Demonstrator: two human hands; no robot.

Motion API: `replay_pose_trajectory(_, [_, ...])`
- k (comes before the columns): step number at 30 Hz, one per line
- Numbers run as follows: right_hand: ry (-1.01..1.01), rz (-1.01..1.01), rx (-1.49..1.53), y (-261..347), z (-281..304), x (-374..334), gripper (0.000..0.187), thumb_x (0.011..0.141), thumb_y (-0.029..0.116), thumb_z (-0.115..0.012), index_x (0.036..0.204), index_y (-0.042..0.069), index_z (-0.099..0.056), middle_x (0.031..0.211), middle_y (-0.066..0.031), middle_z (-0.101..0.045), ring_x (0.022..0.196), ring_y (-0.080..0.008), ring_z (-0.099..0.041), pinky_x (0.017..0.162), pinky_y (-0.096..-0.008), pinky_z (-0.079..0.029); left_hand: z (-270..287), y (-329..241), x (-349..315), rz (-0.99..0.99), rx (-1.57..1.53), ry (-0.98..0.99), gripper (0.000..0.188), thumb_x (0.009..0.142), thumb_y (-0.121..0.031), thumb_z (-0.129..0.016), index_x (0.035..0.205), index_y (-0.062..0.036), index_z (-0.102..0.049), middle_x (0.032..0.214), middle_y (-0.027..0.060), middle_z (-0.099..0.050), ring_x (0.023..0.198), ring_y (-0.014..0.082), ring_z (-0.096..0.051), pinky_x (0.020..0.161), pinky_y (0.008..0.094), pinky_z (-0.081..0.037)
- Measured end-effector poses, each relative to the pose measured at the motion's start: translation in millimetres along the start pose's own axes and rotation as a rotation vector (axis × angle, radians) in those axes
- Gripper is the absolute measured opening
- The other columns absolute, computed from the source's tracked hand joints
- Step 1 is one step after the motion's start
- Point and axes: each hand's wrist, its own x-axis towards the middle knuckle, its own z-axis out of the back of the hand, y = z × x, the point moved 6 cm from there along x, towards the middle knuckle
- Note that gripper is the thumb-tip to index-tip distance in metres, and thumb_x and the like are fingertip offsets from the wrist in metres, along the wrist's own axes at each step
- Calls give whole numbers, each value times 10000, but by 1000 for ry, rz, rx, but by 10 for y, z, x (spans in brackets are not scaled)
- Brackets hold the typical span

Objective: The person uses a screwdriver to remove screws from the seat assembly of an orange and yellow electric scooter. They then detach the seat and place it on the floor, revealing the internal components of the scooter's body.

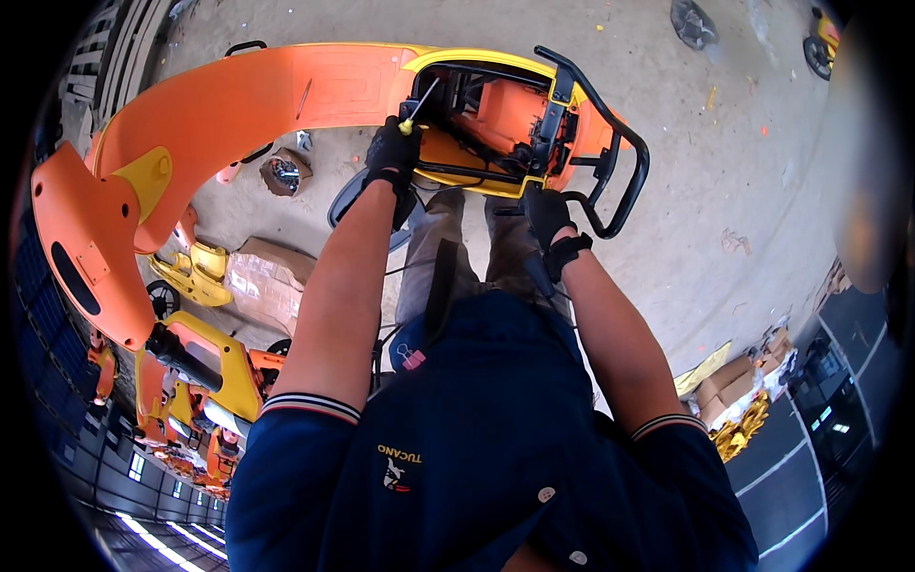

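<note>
An orange and yellow scooter body point(214, 86) stands in front of me, its seat compartment point(496, 110) uncovered. My left hand point(391, 151), in a black glove, is closed round a screwdriver point(408, 125) with a yellow handle. The screwdriver's shaft slants up and right over the compartment's left end. At the near right corner of the compartment is my right hand point(547, 215), also gloved in black. It is curled against the yellow edge beside the black tubular rear rack point(637, 176). What its fingers hold is hidden.
On the floor left of my legs stands an open carton of small parts point(286, 173). Flattened cardboard point(270, 283) and more yellow scooter parts point(195, 272) lie nearby. Cartons point(729, 384) stand at the lower right. A dark plastic bag point(694, 24) lies beyond the scooter.
</note>
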Motion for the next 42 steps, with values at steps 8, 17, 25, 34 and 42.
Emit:
replay_pose_trajectory(8, [-61,24,-202,167,63,-58,148,879,203,-526,844,75,-591,722,-113,-634,660,-280,-635,539,-379,-487,30,-6,-16,-38,-8,-15,369,817,-379,-652,968,-45,-600,895,188,-677,894,365,-647,759,467,-496])
replay_pose_trajectory(17, [-94,316,-881,487,17,-100,147,836,145,-511,874,53,-618,760,-148,-671,740,-328,-679,614,-415,-541,-13,23,11,-63,-29,1,370,832,-378,-649,982,-50,-563,909,226,-654,907,422,-615,739,487,-485])
replay_pose_trajectory(25, [-56,205,-892,849,187,-179,285,863,277,-513,890,27,-647,865,-194,-681,756,-325,-681,648,-449,-545,-23,41,10,-54,-12,3,373,821,-398,-655,985,-70,-586,915,186,-670,918,379,-633,761,482,-487])
replay_pose_trajectory(34, [44,-564,1008,470,176,-644,275,936,423,-554,815,178,-584,588,43,-460,432,-56,-374,378,-201,-317,-6,38,-7,-48,-24,-17,367,832,-370,-651,975,-44,-565,896,227,-652,899,424,-616,733,496,-480])
replay_pose_trajectory(42, [-163,-162,-202,510,333,-491,360,917,436,-530,889,80,-577,662,-99,-612,602,-259,-605,526,-365,-476,-26,-7,-3,-80,-20,-28,364,844,-365,-639,989,-39,-569,900,228,-653,903,419,-617,739,488,-482])
